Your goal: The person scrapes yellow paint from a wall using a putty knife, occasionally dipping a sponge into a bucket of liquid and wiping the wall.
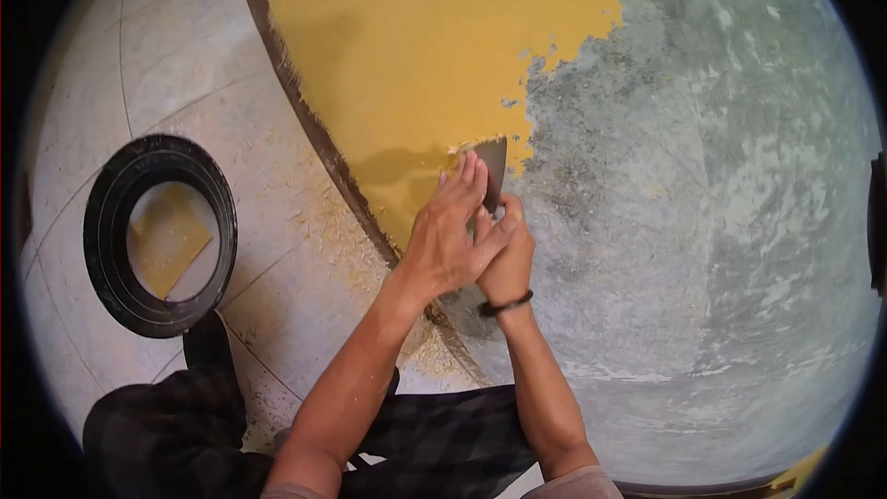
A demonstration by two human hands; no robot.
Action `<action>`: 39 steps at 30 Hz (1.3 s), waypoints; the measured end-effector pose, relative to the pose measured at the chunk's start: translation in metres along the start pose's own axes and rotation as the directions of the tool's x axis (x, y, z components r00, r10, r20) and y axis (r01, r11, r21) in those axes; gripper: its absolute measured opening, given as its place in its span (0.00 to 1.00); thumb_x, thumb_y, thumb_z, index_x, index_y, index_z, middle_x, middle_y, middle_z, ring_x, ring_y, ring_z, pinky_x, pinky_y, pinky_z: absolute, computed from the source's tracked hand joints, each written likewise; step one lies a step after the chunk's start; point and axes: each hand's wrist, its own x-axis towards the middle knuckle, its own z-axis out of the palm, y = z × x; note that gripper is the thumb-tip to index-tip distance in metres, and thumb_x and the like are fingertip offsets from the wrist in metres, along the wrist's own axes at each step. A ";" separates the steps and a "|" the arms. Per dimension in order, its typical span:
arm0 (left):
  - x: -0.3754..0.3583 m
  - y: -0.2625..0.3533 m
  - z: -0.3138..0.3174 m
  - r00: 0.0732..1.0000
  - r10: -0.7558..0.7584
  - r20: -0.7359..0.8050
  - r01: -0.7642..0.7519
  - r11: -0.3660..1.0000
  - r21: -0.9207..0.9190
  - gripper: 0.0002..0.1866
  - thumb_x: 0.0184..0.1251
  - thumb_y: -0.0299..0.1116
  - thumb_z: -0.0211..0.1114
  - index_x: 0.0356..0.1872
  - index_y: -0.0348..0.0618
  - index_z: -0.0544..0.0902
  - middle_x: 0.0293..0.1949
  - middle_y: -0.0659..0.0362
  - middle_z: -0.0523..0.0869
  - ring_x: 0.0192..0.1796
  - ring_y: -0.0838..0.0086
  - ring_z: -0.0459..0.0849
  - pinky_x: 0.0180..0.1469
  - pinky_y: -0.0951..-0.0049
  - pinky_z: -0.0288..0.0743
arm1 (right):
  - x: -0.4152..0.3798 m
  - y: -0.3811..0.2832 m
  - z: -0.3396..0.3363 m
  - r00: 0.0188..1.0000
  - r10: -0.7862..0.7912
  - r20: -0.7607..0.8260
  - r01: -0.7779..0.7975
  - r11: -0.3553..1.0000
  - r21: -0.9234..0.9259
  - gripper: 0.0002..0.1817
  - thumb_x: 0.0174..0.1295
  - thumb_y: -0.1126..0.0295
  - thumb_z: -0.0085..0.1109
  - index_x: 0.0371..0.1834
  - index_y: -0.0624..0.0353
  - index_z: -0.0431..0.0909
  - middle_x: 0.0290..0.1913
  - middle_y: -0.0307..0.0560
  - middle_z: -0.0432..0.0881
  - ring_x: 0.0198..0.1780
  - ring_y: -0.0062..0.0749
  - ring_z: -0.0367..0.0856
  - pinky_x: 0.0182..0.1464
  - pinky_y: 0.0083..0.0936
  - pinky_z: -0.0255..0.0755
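My right hand, with a black band on its wrist, is closed around the handle end of a scraper. The flat dark blade points up, away from me, its front edge against the yellow paint on the wall. Against the blade's left side press the fingers of my left hand, and its thumb lies across my right hand. Small curled paint flakes sit at the blade's edge. Most of the handle is hidden by my hands. Bare grey plaster lies just right of the blade.
A round black bucket at left holds a yellowish square piece. Paint shavings litter the tiled floor along the dark brown strip at the wall's foot. My legs in dark trousers are below.
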 end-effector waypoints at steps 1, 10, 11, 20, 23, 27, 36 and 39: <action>-0.004 0.004 0.001 1.000 -0.003 0.017 0.003 1.000 -0.006 0.42 0.64 0.55 0.55 0.62 0.20 0.63 0.66 0.32 0.61 0.72 0.47 0.56 0.72 0.54 0.46 | -0.006 -0.003 -0.002 0.999 0.025 -0.022 -0.025 1.000 0.004 0.10 0.65 0.70 0.52 0.47 0.59 0.69 0.26 0.58 0.79 0.32 0.54 0.83 0.30 0.34 0.72; -0.019 0.018 0.024 0.997 0.069 0.043 -0.070 0.997 0.019 0.45 0.63 0.56 0.56 0.65 0.22 0.59 0.66 0.32 0.60 0.72 0.46 0.55 0.72 0.48 0.42 | -0.024 0.013 -0.027 0.996 0.088 -0.024 -0.087 0.996 0.036 0.11 0.64 0.71 0.52 0.46 0.64 0.72 0.28 0.50 0.78 0.31 0.26 0.76 0.32 0.25 0.69; -0.013 0.014 0.022 0.997 0.066 0.051 -0.067 0.997 0.023 0.45 0.63 0.56 0.56 0.65 0.22 0.59 0.66 0.32 0.60 0.72 0.46 0.55 0.72 0.48 0.42 | -0.017 0.015 -0.023 0.995 0.096 -0.025 -0.095 0.995 0.042 0.11 0.64 0.71 0.52 0.46 0.64 0.72 0.28 0.50 0.78 0.31 0.26 0.76 0.32 0.25 0.69; -0.015 0.015 0.010 0.998 0.036 0.049 -0.035 0.999 -0.026 0.43 0.62 0.55 0.57 0.64 0.22 0.61 0.66 0.33 0.62 0.71 0.45 0.57 0.72 0.53 0.46 | -0.020 -0.002 -0.019 0.984 0.176 0.011 -0.176 0.984 -0.007 0.09 0.62 0.71 0.54 0.43 0.63 0.71 0.26 0.50 0.78 0.30 0.30 0.77 0.31 0.28 0.70; -0.004 0.010 0.002 1.000 0.022 0.013 -0.022 1.000 -0.003 0.42 0.63 0.56 0.56 0.63 0.22 0.64 0.65 0.33 0.64 0.71 0.46 0.59 0.72 0.57 0.50 | -0.008 -0.012 -0.012 0.991 0.133 0.028 -0.133 0.991 0.002 0.10 0.63 0.70 0.54 0.42 0.64 0.71 0.28 0.53 0.80 0.31 0.36 0.79 0.34 0.30 0.71; -0.005 0.005 0.001 1.000 0.007 0.028 -0.006 0.999 -0.043 0.41 0.66 0.56 0.53 0.61 0.21 0.65 0.64 0.32 0.65 0.70 0.47 0.60 0.71 0.59 0.51 | -0.009 -0.010 -0.007 0.999 0.029 -0.024 -0.030 0.999 -0.020 0.09 0.63 0.70 0.53 0.45 0.58 0.70 0.32 0.62 0.80 0.41 0.62 0.79 0.34 0.38 0.73; 0.001 0.007 -0.001 1.000 -0.003 0.002 0.002 0.999 0.054 0.38 0.69 0.52 0.52 0.62 0.22 0.64 0.65 0.32 0.63 0.70 0.46 0.59 0.72 0.56 0.48 | 0.004 -0.002 -0.003 1.000 -0.014 -0.003 0.014 1.000 0.002 0.07 0.64 0.69 0.50 0.39 0.60 0.70 0.31 0.57 0.79 0.36 0.55 0.81 0.35 0.32 0.72; -0.003 0.011 -0.010 0.998 -0.042 0.043 0.042 0.999 -0.004 0.39 0.67 0.53 0.52 0.64 0.24 0.62 0.66 0.35 0.63 0.70 0.47 0.59 0.72 0.55 0.48 | -0.011 -0.016 0.000 0.999 0.035 -0.004 -0.035 0.998 0.044 0.09 0.64 0.67 0.51 0.43 0.58 0.68 0.32 0.57 0.79 0.39 0.58 0.81 0.36 0.34 0.72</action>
